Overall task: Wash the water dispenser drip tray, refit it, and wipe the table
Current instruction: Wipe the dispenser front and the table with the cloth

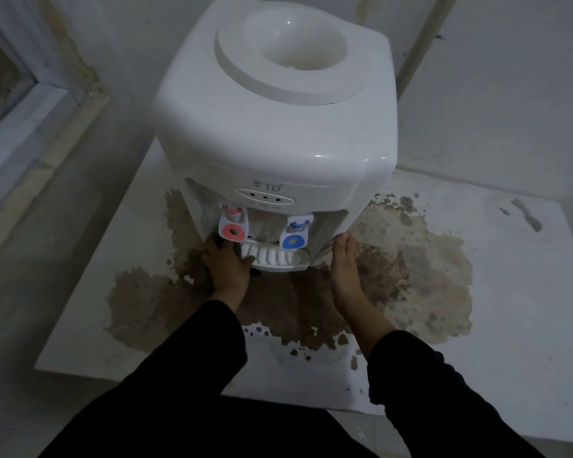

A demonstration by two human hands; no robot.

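Tray (275, 257) sits in the dispenser (275, 127) on the stained table (510, 292).
Left hand (227, 262) grips the tray's left end; right hand (343, 262), fingers straight, presses the dispenser's right side.

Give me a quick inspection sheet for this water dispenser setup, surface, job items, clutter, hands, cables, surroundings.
Surface: white table with a large brown stain around the dispenser's base.
Job's things: white water dispenser, no bottle fitted; drip tray seated under the red tap and blue tap.
Clutter: nothing seen.
Hands: left hand grips the tray's left end; right hand, fingers straight, rests against the dispenser's side.
Cables: nothing seen.
Surroundings: pale walls, window frame at left.
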